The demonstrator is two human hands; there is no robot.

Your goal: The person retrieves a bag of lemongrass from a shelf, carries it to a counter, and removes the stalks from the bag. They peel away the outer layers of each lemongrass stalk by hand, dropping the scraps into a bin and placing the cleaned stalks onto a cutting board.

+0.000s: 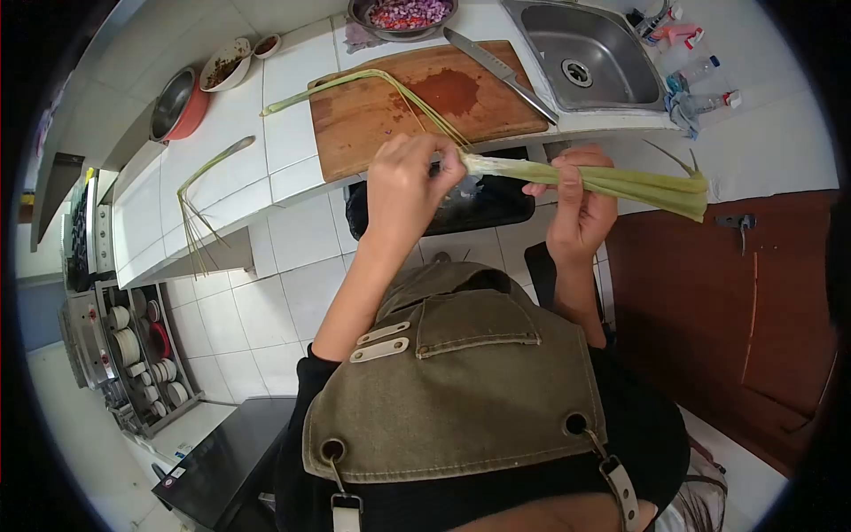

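Observation:
Between my two hands, in front of the counter's edge, a thick pale-green stalk (647,183) is stretched sideways. My left hand (409,182) pinches its whitish end, and my right hand (581,199) grips it farther along, with the leafy end sticking out to the right. A long thin green stalk (350,80) lies over the wooden cutting board (346,133), its strands running down toward my left hand. The knife (501,74) rests on the board's right part, beside a reddish wet patch. Another thin stalk (206,168) lies on the tiles at the left, its strands hanging over the edge.
A metal bowl of chopped purple pieces (403,13) stands behind the board. The sink (594,58) is at the back right, with bottles (700,71) beside it. Bowls (182,105) stand back left. A black-lined bin (496,213) is below my hands.

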